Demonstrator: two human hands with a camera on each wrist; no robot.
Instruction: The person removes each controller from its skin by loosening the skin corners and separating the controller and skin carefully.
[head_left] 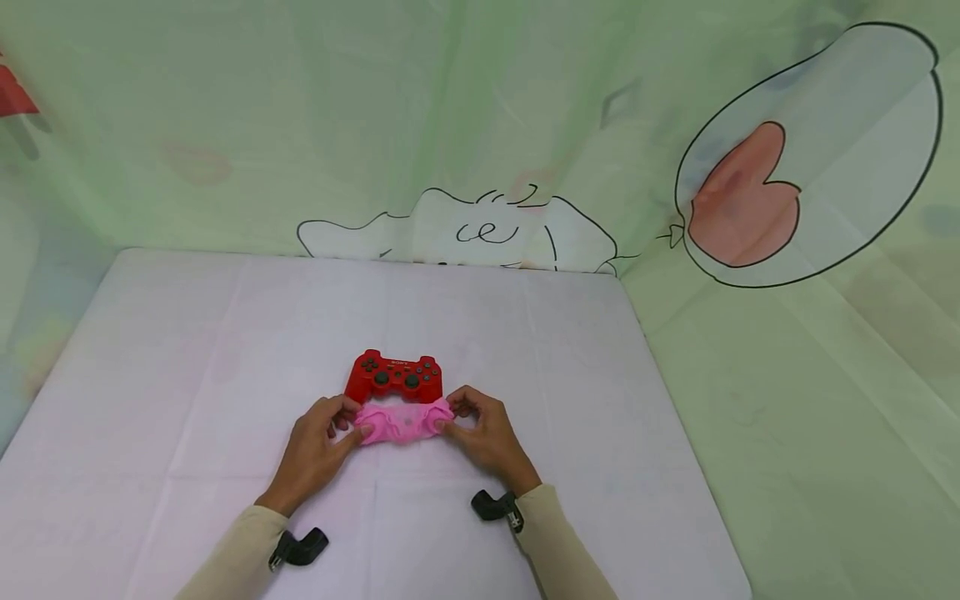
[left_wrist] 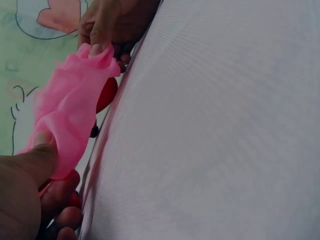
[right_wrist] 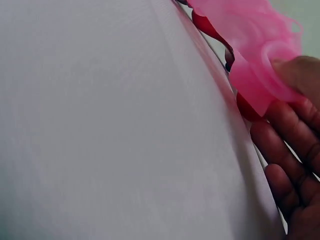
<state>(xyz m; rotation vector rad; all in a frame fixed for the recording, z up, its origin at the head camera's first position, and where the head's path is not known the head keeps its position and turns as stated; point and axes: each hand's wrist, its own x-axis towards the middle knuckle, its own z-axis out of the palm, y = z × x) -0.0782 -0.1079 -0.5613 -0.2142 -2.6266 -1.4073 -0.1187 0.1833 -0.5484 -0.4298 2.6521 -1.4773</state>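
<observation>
A red controller [head_left: 396,372] lies on the surface [head_left: 225,375] beyond a wrinkled pink cover [head_left: 403,422]. Left hand [head_left: 315,446] and right hand [head_left: 491,435] pinch the cover's ends.

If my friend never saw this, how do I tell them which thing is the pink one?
Find the white table, then the left hand and right hand over it. They pinch opposite ends of a pink piece, just on the person's side of the red controller. The piece is bright pink, thin and wrinkled, while the controller is red with two dark sticks.
</observation>
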